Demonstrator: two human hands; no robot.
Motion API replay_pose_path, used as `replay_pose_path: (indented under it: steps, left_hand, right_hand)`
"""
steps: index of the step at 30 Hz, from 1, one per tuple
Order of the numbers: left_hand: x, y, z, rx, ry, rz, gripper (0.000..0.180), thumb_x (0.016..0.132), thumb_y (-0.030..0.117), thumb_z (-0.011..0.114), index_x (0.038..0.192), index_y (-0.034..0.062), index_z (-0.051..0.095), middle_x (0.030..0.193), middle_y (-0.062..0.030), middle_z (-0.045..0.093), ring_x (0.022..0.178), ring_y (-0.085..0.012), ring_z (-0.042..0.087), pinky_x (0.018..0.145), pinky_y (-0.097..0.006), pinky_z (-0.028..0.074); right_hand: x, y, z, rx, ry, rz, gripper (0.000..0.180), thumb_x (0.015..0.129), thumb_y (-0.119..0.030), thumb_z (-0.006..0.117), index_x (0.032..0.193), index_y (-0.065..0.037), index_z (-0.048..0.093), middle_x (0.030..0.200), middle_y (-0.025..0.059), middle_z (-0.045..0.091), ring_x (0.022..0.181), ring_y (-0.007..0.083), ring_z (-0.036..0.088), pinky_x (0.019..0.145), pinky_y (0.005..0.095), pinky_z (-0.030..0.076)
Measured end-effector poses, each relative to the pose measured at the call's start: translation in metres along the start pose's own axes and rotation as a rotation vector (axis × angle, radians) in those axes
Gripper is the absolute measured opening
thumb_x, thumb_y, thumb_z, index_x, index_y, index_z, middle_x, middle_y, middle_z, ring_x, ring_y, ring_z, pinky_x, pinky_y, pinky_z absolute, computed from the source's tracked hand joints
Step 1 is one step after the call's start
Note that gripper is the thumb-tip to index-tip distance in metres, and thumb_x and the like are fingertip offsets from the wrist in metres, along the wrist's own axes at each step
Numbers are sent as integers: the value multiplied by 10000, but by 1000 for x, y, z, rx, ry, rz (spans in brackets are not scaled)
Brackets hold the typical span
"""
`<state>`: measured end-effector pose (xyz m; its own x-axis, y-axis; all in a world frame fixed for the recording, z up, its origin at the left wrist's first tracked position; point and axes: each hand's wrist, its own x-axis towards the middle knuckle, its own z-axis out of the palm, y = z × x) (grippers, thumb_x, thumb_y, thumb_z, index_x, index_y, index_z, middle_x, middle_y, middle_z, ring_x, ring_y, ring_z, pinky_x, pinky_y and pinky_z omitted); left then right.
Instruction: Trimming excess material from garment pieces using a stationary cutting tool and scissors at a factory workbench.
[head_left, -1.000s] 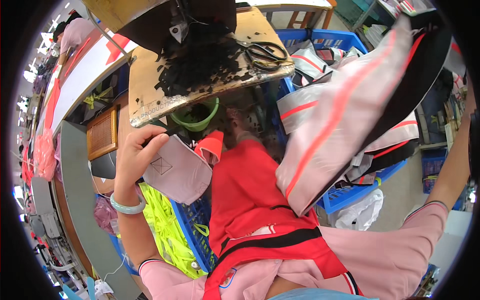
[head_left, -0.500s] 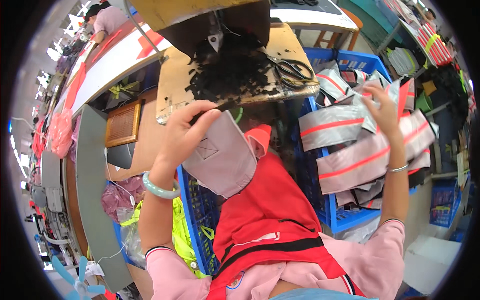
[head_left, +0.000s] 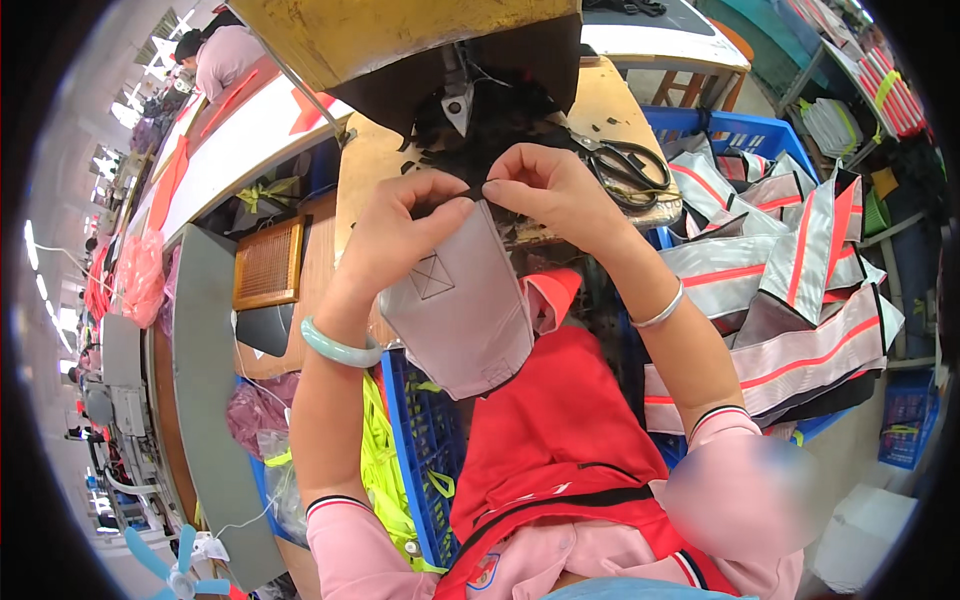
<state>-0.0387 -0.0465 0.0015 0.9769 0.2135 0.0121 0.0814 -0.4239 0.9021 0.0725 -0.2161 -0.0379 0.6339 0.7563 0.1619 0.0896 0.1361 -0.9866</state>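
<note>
A pale grey fabric piece (head_left: 465, 310) with a stitched square and a red-orange part hangs over my red apron. Its top edge is pinched in my left hand (head_left: 415, 225), between thumb and fingers. Close beside it, my right hand (head_left: 550, 195) has its thumb and fingers pressed together at the same top corner, where a small dark strip shows between the two hands. Beyond my hands, a pointed metal machine part (head_left: 457, 105) hangs above a worn board (head_left: 370, 150) strewn with black scraps. Black-handled scissors (head_left: 630, 172) lie to the right on that board.
At right, a blue crate (head_left: 765, 128) overflows with grey-and-orange striped fabric pieces (head_left: 800, 260). Another blue crate (head_left: 415, 450) with yellow-green material stands at left, near a wooden framed grid (head_left: 268, 262). A person (head_left: 225, 60) sits at the far-left table.
My right hand has come from above the striped pieces at right to the fabric's top edge, meeting my left hand. The left hand keeps its hold. The view has shifted slightly.
</note>
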Motion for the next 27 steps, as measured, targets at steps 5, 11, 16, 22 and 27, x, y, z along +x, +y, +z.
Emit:
replay_pose_path:
  steps: [5,11,16,22,27]
  left_hand:
    - [18,-5,-8,32,17,4,268,817,169,671,981,-42,651,830,-26,647,760,-67,559,690,-226,463]
    - [34,-14,-13,-9,41,31,294,823,182,678,991,-58,648,819,-35,649,748,-73,563,676,-221,462]
    - [40,-19,-15,-76,84,14,302,837,182,680,1021,-56,649,839,-37,652,750,-69,563,672,-212,460]
    - [46,-21,-14,-103,136,49,278,849,171,681,1024,-43,656,863,-25,652,760,-65,562,687,-200,458]
    - [50,-21,-16,-150,138,21,276,850,167,686,1027,-42,656,872,-22,651,774,-65,564,707,-196,458]
  right_hand:
    - [15,14,-1,28,38,21,170,879,-184,640,910,-19,618,789,-52,554,723,18,472,624,181,385]
    - [27,17,7,95,149,-4,183,881,-207,628,901,-25,617,795,-46,553,765,43,477,698,194,389]
    - [38,21,7,191,143,-6,201,867,-232,638,902,-34,627,778,-27,567,733,71,479,709,214,390]
    - [47,20,4,288,142,55,195,851,-232,651,922,-50,645,788,-22,588,758,67,531,721,208,413]
    - [51,23,4,339,145,24,206,857,-240,650,941,-52,649,818,-16,607,782,70,559,735,208,433]
